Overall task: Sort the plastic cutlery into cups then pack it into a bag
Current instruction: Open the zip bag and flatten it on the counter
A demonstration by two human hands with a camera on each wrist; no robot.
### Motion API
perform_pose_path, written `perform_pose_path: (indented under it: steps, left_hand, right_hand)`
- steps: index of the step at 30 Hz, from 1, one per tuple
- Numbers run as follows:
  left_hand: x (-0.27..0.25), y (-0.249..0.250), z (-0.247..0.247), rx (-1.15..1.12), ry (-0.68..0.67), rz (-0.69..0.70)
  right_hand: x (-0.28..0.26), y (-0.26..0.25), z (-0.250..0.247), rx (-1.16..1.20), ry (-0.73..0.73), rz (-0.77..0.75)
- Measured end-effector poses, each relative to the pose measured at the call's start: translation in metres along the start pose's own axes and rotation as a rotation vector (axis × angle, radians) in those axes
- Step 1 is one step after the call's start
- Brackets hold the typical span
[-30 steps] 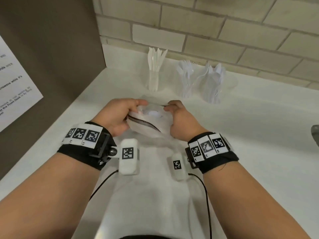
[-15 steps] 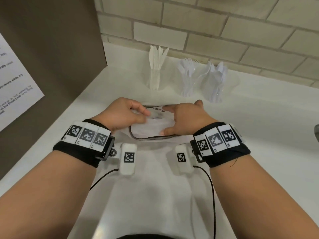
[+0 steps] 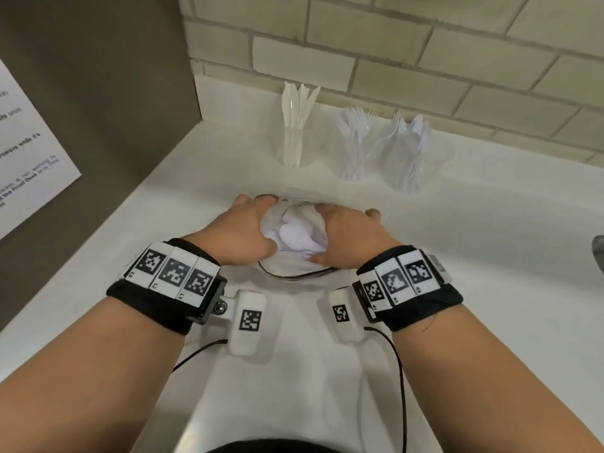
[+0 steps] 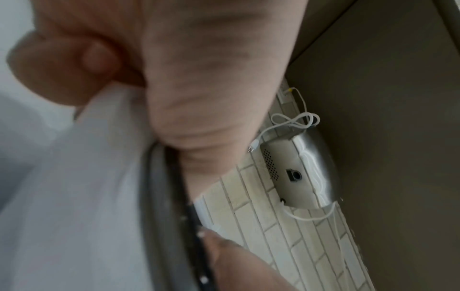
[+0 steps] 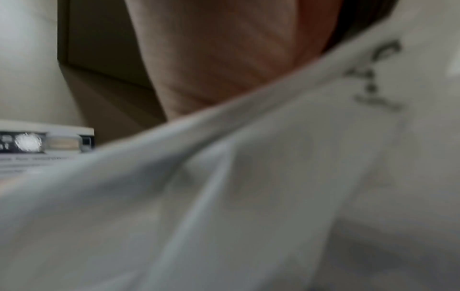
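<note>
A clear plastic bag (image 3: 295, 238) with a dark rim lies on the white counter (image 3: 457, 256) in front of me, its mouth pulled wide. My left hand (image 3: 258, 227) grips the left side of the rim, thumb near and fingers far. On the right side my right hand (image 3: 330, 233) grips it the same way. Up close the film of the bag (image 4: 87, 196) (image 5: 224, 196) fills both wrist views. Behind the bag stand three clear cups: knives (image 3: 295, 132), forks (image 3: 354, 142), spoons (image 3: 408, 152).
A brown panel (image 3: 98, 125) with a paper notice (image 3: 26, 158) walls off the left. The brick wall (image 3: 425, 60) runs behind the cups. A metal object (image 3: 598, 253) shows at the right edge. The left wrist view shows a metal appliance (image 4: 293, 171) with a white cable.
Both hands have moved apart and shifted their hold along the rim, pulling the bag's mouth from nearly flat to wide. The cups have not moved.
</note>
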State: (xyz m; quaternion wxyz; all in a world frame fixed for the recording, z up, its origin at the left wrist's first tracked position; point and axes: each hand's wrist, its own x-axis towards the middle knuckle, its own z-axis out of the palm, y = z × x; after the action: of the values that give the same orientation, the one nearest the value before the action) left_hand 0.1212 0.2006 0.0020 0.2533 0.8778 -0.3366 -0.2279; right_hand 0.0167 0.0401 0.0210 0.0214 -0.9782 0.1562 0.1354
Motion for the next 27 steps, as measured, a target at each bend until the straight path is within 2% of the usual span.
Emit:
perform_pose_path:
  steps: [3,6,8,11,15,18,23,27]
  left_hand:
    - [-0.004,-0.004,0.005,0.152,-0.030,-0.054]
    - [-0.006,-0.003,0.006,0.207,0.013,-0.096]
    - [-0.008,-0.001,0.005,0.255,0.029,-0.113]
    - [-0.010,0.001,0.005,0.307,0.013,-0.114]
    - [-0.008,-0.006,0.006,0.227,0.000,-0.056]
    - [-0.004,-0.010,0.002,0.090,-0.012,0.014]
    - [-0.002,-0.012,0.008,0.102,0.028,-0.004]
    - [0.001,-0.016,0.007,0.093,0.027,-0.005]
  right_hand:
    - [0.002,0.000,0.004,0.060,-0.019,-0.034]
    - [0.002,-0.009,0.001,0.077,0.152,-0.133]
    - [0.003,-0.011,-0.001,0.122,0.199,-0.111]
    - [0.008,-0.009,0.002,0.035,0.025,0.025]
    - [0.014,-0.009,0.004,0.070,-0.074,0.016]
    - [0.015,-0.007,0.001,0.080,-0.099,0.004]
    - [0.017,-0.016,0.006,0.034,-0.130,-0.046]
    - [0.017,-0.014,0.001,0.086,-0.097,-0.018]
